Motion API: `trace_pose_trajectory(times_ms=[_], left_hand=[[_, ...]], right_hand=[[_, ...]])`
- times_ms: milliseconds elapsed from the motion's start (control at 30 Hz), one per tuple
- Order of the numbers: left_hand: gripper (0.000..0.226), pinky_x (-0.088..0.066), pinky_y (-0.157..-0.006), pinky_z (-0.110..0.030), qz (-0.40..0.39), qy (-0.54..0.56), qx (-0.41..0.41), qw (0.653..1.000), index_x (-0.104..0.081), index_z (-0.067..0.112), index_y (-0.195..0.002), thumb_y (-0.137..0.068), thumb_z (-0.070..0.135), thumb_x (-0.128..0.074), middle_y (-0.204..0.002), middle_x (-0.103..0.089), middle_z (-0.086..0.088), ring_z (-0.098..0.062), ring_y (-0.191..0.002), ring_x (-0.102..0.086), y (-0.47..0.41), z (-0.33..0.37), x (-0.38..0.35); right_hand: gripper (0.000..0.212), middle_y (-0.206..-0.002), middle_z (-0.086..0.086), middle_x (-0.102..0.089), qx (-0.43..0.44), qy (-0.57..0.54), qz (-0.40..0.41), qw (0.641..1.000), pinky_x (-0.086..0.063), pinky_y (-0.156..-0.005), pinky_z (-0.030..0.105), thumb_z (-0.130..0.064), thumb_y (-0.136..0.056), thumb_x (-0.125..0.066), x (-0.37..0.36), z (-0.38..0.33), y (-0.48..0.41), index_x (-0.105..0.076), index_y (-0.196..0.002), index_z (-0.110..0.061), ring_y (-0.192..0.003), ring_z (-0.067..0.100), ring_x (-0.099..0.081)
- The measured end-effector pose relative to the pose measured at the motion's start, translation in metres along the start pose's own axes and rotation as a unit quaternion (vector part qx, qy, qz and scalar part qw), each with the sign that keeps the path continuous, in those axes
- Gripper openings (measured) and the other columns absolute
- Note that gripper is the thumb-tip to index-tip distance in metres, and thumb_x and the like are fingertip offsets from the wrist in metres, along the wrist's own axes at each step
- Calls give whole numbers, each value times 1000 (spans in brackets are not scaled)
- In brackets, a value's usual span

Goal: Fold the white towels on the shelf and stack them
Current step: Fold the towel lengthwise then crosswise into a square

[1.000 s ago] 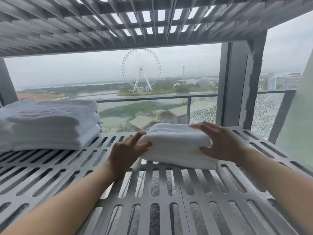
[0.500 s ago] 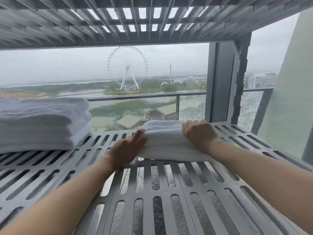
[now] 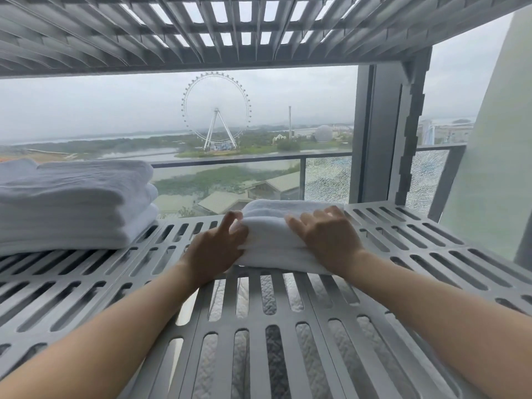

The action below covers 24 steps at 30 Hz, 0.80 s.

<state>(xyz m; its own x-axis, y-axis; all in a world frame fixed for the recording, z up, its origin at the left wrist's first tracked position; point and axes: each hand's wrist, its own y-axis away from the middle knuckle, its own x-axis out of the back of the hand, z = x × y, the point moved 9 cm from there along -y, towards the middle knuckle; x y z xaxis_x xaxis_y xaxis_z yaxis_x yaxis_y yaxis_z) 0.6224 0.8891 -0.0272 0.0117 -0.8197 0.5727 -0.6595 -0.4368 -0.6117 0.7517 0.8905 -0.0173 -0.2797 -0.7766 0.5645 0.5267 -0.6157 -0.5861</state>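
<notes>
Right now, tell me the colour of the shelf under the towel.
The shelf is grey, slotted; head view.

Folded towel on shelf centre, between both hands; towel stack far left.

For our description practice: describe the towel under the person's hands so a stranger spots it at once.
On the grey slatted shelf before the window, look at its middle. A single folded white towel lies there, left hand gripping its end, right hand pressing on top. Unlike the taller stack of towels far left, it lies alone.
</notes>
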Motion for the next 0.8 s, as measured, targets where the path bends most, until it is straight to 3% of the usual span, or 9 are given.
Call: trace_pose_trajectory(times_ms=[67,133,267,300,367,467,533,633,800], left_hand=[[13,-46,-32,-27,-21,11,-27,999,-64,15,-78,-75,21,-53,-112,-57,-10,-18,-68,-66,1,4,-5],[26,-45,-32,-21,-22,-8,-46,999,-68,26,-78,-77,29,-42,-109,-67,0,-6,-72,-65,2,5,-1],[10,-40,-27,-23,2,30,-108,994,-62,16,-68,-70,22,-70,-117,-64,-10,-1,-95,-62,8,12,7],[13,-40,-27,-24,5,47,-98,994,-59,13,-71,-71,20,-71,-124,-60,-14,-3,-95,-65,10,10,6],[20,-45,-30,-29,-1,80,-59,995,-55,11,-81,-73,19,-71,-135,-51,-17,-21,-64,-69,11,4,3],[24,-44,-30,-28,-11,69,-24,997,-50,13,-86,-74,24,-68,-134,-53,-15,-23,-46,-63,12,2,1],[16,-41,-28,-24,5,50,-24,998,-52,16,-86,-78,28,-59,-129,-58,-12,-21,-46,-63,11,2,7],[27,-41,-31,-24,23,113,-13,993,-62,18,-91,-85,38,-45,-132,-55,-11,-19,-44,-60,10,-5,15],[39,-50,-56,-31,54,283,121,950,-46,12,-111,-94,42,-28,-114,-64,-8,-23,-73,-67,-14,-42,8]], right_hand=[[32,-78,-3,-63,-11,-9,-18,1000,-45,-53,27,-13,-66,-74,-8,5,2,-62,-95,-21,-64,17,-62],[29,-100,3,-60,-20,-29,-41,999,-46,-58,30,-8,-78,-63,-18,13,2,-57,-104,-18,-82,21,-61],[34,-121,7,-47,-9,-64,-65,996,-39,-66,32,-3,-87,-47,-34,15,-2,-45,-118,-16,-103,25,-52],[35,-121,7,-43,-5,-102,-89,991,-38,-69,33,-3,-87,-45,-40,14,-3,-42,-119,-15,-106,26,-48],[35,-115,2,-40,8,-192,-146,970,-42,-76,32,-7,-82,-51,-46,15,-3,-39,-113,-18,-106,21,-44],[34,-105,-9,-41,-7,-359,-231,904,-37,-77,28,-32,-72,-61,-47,23,-6,-42,-101,-31,-97,11,-41],[31,-110,-8,-50,-45,-446,-265,854,-38,-76,30,-45,-76,-54,-47,28,-14,-53,-102,-28,-95,11,-46],[34,-110,-2,-58,-109,-498,-250,823,-40,-84,33,-46,-93,-39,-51,39,-31,-62,-98,-22,-101,18,-52],[27,-112,3,-58,-157,-458,-226,845,-38,-79,30,-36,-94,-43,-69,44,-47,-58,-107,-19,-96,18,-52]])
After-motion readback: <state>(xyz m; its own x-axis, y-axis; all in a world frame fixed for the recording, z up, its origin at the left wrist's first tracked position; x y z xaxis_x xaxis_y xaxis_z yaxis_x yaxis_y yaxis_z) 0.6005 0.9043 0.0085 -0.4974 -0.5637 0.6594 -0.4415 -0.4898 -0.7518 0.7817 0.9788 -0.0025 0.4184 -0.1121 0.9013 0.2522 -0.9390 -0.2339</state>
